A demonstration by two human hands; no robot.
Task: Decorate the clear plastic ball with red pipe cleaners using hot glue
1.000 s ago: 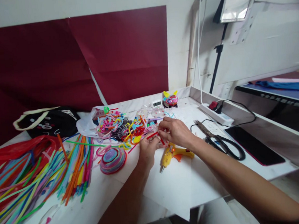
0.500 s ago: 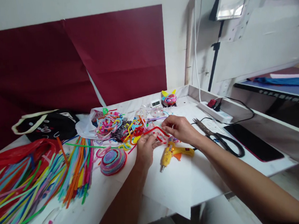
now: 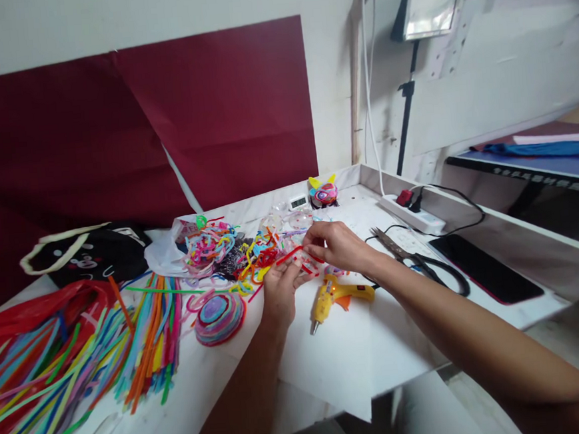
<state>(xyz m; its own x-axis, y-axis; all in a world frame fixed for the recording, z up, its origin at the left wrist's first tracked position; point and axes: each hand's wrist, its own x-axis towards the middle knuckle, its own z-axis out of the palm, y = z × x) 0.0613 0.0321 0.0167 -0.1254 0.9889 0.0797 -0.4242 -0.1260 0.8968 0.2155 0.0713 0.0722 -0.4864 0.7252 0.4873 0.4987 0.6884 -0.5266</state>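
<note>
- Counter is white and marbled, shoved against a pale wall with big maroon sheets on it; raised lip along the back and the right side.
- Left part is packed: pipe cleaners fanned out, a red plastic bag under some of them, a black bag behind.
- Middle has a heap of colourful bent scraps and a coiled fuzzy disc nearer the front.
- Over on the right: scissors lying open a bit, phone, power strip by the lip.
- Best elbow room is the white paper between the forearms, one corner poking past the front edge. Yellow hot glue gun lies on it, nozzle toward the person, just below the hands.
- Left hand comes in palm side up-ish, fingers clamped on a red pipe cleaner, held just above the counter.
- Right hand reaches across from the right, wrist bent, fingers pinched together on the strip's far part.
</note>
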